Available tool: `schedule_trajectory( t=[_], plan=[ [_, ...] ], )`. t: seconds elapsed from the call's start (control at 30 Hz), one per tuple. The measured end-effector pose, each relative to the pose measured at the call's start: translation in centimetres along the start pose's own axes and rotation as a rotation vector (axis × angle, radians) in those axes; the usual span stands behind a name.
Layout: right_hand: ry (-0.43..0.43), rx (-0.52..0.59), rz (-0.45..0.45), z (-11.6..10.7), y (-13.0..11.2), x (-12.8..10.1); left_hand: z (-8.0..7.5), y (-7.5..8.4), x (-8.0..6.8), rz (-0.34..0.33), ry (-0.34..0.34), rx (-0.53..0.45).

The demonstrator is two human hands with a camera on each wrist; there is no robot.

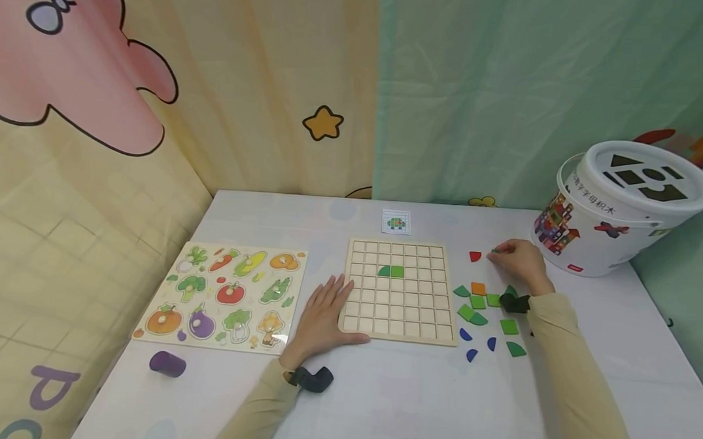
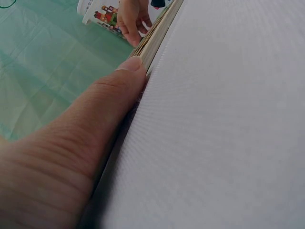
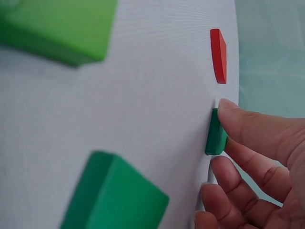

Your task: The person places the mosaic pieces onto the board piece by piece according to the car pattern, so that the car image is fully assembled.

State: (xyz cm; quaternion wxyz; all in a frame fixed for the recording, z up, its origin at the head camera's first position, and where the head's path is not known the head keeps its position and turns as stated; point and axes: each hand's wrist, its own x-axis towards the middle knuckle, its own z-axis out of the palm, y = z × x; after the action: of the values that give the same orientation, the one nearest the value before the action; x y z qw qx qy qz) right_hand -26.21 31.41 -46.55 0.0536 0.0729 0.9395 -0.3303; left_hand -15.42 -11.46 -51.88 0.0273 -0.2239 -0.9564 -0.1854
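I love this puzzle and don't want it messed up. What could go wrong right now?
The right hand grips the small green piece only by its thin edge, so it might slip. The red piece lies close by and could get bumped. The left hand only rests flat at the wooden grid board edge, so a push might slide the board and shift the two green pieces in it.

Pale yellow long sleeves cover both arms, with a black wrist-mounted camera on each.

The white bucket, at two o'clock from the grid board, bears a line of Chinese characters under its lid, seemingly "数字字母积木"; too small to be sure.
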Motion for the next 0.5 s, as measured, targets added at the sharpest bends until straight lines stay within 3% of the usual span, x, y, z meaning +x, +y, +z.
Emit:
schedule_trajectory(
  t=[0.27, 0.5],
  plan=[
    [-0.017, 0.002, 0.041, -0.11, -0.20, -0.09, 0.02, -0.07, 0.01, 0.002, 0.006, 0.003],
    [0.000, -0.039, -0.010, -0.16, -0.97, -0.84, -0.01, -0.01, 0.06, 0.002, -0.001, 0.003]
  ],
)
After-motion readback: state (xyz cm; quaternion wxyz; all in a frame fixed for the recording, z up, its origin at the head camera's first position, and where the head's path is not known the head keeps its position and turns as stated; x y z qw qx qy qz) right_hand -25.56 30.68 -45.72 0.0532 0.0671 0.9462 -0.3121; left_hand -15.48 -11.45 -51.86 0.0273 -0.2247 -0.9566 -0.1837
